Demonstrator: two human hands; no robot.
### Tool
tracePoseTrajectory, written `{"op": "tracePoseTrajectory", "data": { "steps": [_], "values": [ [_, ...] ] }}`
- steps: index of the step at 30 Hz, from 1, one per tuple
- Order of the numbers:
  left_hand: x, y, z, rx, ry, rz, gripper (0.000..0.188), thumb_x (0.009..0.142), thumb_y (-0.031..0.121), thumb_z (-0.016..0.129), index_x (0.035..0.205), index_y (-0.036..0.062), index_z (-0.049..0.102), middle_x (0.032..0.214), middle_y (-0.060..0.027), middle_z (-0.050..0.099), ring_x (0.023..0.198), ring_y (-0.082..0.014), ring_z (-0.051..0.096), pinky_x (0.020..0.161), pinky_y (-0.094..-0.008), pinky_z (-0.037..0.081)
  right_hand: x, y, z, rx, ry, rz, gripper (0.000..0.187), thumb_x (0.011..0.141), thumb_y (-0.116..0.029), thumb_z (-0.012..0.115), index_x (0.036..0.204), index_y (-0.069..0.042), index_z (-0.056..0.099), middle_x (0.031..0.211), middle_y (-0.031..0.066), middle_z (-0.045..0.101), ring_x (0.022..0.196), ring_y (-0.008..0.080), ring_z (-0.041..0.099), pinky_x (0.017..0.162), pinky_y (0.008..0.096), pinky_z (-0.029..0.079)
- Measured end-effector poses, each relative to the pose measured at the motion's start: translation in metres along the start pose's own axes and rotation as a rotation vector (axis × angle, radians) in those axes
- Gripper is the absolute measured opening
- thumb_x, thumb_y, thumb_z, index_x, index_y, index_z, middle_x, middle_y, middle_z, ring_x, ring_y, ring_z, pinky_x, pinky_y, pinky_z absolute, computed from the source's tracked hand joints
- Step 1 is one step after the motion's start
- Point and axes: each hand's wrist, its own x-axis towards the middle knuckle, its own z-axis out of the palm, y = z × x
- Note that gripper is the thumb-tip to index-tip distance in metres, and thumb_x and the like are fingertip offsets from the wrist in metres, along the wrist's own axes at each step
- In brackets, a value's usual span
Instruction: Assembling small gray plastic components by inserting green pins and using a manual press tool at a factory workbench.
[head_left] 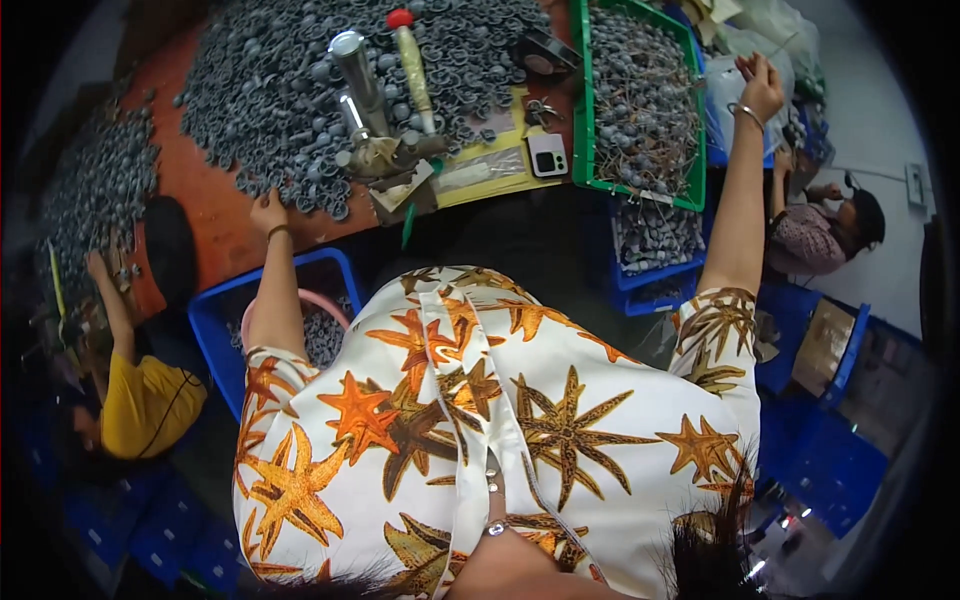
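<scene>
My left hand [268, 212] is at the near edge of a large heap of grey ring-shaped parts [290, 110] on the orange-red table. Its fingers are drawn together, and whatever lies between them is too small to make out. Out to the right, past a green crate [583, 120], my right hand [760, 85] is raised with its fingertips pinched. Something thin and pale seems to stick out of that pinch, too fine to name. Grey round parts with thin coppery wires [645, 95] fill the crate.
A hand press [360, 85] with a red-knobbed lever stands mid-table, near a phone [547, 155] and keys [543, 110]. Blue crates [655, 285] stand under the green one; another blue crate [215, 310] is at my left. People work at left [150, 405] and right [810, 235].
</scene>
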Motion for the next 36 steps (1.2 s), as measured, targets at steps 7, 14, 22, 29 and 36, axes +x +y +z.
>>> {"op": "tracePoseTrajectory", "data": {
  "steps": [7, 14, 22, 29, 36],
  "values": [
    [-0.035, 0.030, -0.007, -0.741, 0.069, -0.413, 0.027, 0.081, 0.017, 0.059, 0.100, -0.0022, 0.056, 0.077, -0.0065, 0.057, 0.063, -0.0140, 0.055, 0.057, -0.0255, 0.049, -0.036, 0.048, -0.036, 0.141, -0.353, 0.561, 0.019, 0.084, -0.012, 0.053, 0.094, 0.004, 0.058, 0.098, 0.0142, 0.060, 0.092, 0.0250, 0.058, 0.081, 0.0348, 0.048],
    [-0.083, 0.041, -0.011, -0.566, -0.037, -0.106, 0.024, 0.077, 0.014, 0.064, 0.096, 0.0006, 0.060, 0.076, -0.0022, 0.059, 0.065, -0.0103, 0.052, 0.059, -0.0227, 0.044, -0.019, 0.033, -0.045, 0.738, -0.569, 0.463, 0.023, 0.087, -0.017, 0.048, 0.101, -0.002, 0.058, 0.116, 0.0164, 0.050, 0.111, 0.0292, 0.045, 0.094, 0.0438, 0.037],
    [-0.186, 0.120, 0.055, -0.060, -0.398, 0.574, 0.025, 0.067, 0.016, 0.073, 0.077, -0.0011, 0.057, 0.067, -0.0093, 0.053, 0.056, -0.0188, 0.049, 0.054, -0.0294, 0.040, -0.086, -0.046, 0.009, 0.397, -0.785, 0.509, 0.022, 0.088, -0.015, 0.047, 0.097, 0.001, 0.059, 0.103, 0.0157, 0.058, 0.088, 0.0192, 0.057, 0.078, 0.0295, 0.047],
    [-0.181, 0.131, 0.053, 0.156, -0.595, 0.593, 0.023, 0.069, 0.017, 0.068, 0.085, 0.0043, 0.059, 0.090, -0.0159, 0.058, 0.090, -0.0351, 0.051, 0.086, -0.0389, 0.040, -0.237, -0.065, 0.065, 0.263, -0.952, 0.721, 0.018, 0.083, -0.010, 0.053, 0.095, 0.001, 0.060, 0.077, 0.0064, 0.060, 0.065, 0.0094, 0.054, 0.056, 0.0190, 0.041],
    [-0.145, 0.138, 0.033, -0.006, -0.340, 0.651, 0.036, 0.071, 0.003, 0.059, 0.107, 0.0017, 0.053, 0.112, -0.0162, 0.052, 0.105, -0.0325, 0.048, 0.090, -0.0359, 0.037, -0.302, -0.070, 0.079, 0.369, -0.993, 0.803, 0.017, 0.082, -0.008, 0.053, 0.072, 0.004, 0.060, 0.073, 0.0078, 0.060, 0.059, 0.0100, 0.053, 0.060, 0.0210, 0.043]
  ]
}}
